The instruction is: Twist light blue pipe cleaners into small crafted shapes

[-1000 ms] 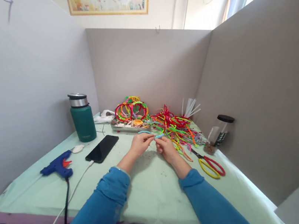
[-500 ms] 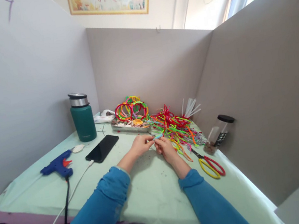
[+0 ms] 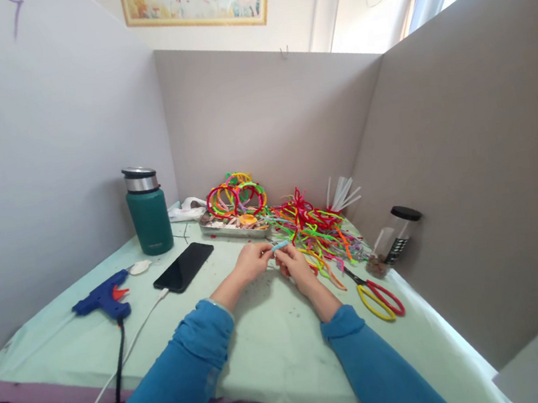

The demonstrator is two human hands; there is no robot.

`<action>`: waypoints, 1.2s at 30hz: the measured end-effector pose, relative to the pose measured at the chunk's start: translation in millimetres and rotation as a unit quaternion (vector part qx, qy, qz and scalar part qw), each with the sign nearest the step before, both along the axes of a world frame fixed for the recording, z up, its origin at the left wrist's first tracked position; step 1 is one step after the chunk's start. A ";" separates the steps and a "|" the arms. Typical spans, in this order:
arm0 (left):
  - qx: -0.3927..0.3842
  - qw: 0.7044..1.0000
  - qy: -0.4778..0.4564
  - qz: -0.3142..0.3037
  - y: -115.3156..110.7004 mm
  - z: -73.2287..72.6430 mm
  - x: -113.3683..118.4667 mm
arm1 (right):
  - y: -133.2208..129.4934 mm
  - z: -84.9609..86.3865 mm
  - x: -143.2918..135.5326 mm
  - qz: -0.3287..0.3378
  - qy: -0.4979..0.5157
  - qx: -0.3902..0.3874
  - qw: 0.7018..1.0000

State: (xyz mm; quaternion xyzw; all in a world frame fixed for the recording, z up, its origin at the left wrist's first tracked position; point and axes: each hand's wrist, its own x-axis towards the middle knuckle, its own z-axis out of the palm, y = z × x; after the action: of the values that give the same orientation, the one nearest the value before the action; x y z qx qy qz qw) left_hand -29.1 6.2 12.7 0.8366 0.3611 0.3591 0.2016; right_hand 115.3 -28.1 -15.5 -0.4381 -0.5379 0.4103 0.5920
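Observation:
A short light blue pipe cleaner [image 3: 280, 245] is pinched between my two hands above the middle of the table. My left hand [image 3: 254, 261] grips its left end with thumb and forefinger. From below and the right, my right hand [image 3: 296, 267] closes its fingers on the same piece. Just beyond my hands lies a tangled heap of coloured pipe cleaners [image 3: 310, 222], mostly red, green and orange. Scissors [image 3: 377, 296] with one yellow and one red handle rest to the right of my right hand.
A metal tray [image 3: 233, 234] carries pipe-cleaner rings [image 3: 235, 198] and small pieces. On the left are a green flask [image 3: 149, 219], a black phone [image 3: 184, 267] with a white cable, and a blue glue gun [image 3: 106, 296]. A clear jar [image 3: 395, 236] stands at the right edge, near white sticks [image 3: 343, 194].
The light blue piece has shifted slightly left and shows more of its length. My right hand has moved a little left with it. The other things have stayed put.

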 end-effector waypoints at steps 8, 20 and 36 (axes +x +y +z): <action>-0.021 1.000 -0.002 0.007 -0.5 -1.0 0.7 | 0.5 -3.7 -0.5 0.030 -0.033 -0.001 0.999; -0.010 0.998 0.005 0.056 -4.2 2.5 0.1 | 1.7 -7.4 0.8 0.040 -0.047 0.007 0.998; 0.006 0.998 -0.004 0.068 -3.0 2.0 0.5 | -1.6 -1.1 -1.1 0.046 -0.019 -0.008 0.999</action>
State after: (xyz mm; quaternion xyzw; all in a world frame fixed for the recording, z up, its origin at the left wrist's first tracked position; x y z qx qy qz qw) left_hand -28.5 3.2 14.7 0.8101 0.4142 0.3772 0.1730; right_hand 114.3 -29.7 -16.6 -0.4259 -0.5652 0.4329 0.5583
